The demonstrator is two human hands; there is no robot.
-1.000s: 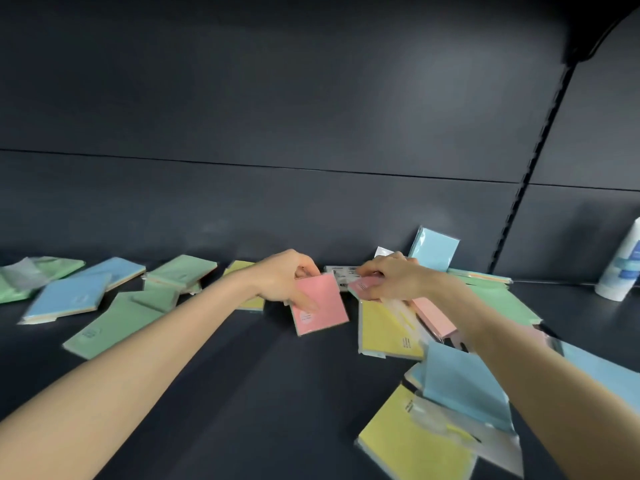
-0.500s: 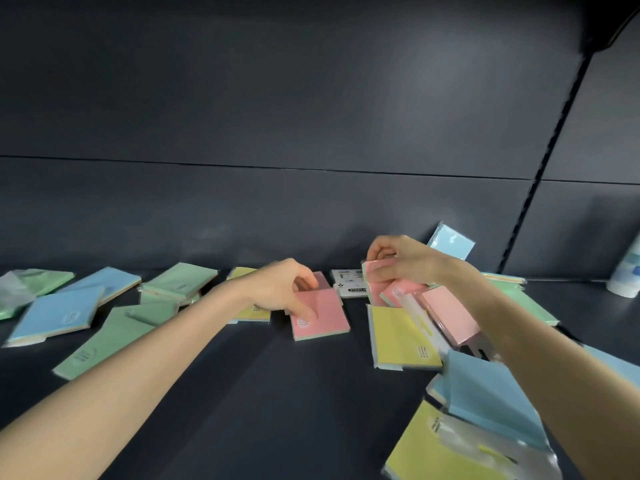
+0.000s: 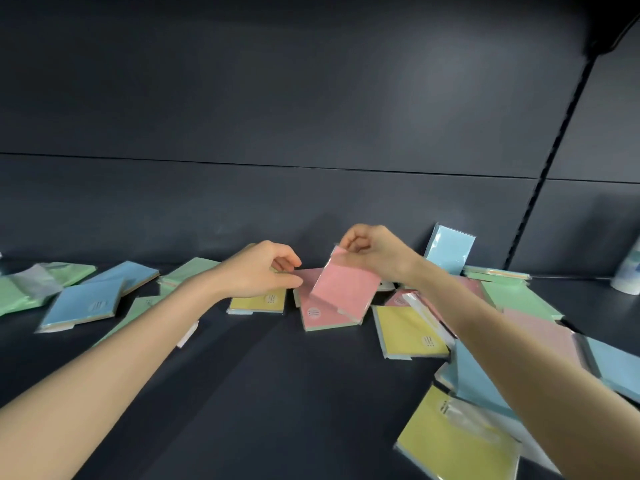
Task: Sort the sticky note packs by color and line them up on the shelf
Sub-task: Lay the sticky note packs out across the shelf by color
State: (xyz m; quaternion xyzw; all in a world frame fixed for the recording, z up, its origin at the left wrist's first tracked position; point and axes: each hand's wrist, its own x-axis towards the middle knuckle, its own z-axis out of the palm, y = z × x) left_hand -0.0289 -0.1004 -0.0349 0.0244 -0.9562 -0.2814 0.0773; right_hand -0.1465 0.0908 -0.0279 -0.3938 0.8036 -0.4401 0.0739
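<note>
Head view: my right hand (image 3: pixel 374 254) pinches a pink pack (image 3: pixel 346 289) by its top corner, tilted over a flat pink pack (image 3: pixel 322 315) on the shelf (image 3: pixel 277 393). My left hand (image 3: pixel 259 271) curls at the flat one's edge, and I cannot tell whether it grips. I judge the sorting barely begun: the other packs (image 3: pixel 408 330) lie mixed.

A dark, matte back panel (image 3: pixel 277 98) fills the view, split by a thin horizontal seam (image 3: pixel 242 163). A slotted upright (image 3: pixel 554 143) runs down its right side. Soft light sheens the upper panel. The shelf (image 3: pixel 277 393) is equally dark; at far right stands what may be a white bottle (image 3: pixel 628 271).
</note>
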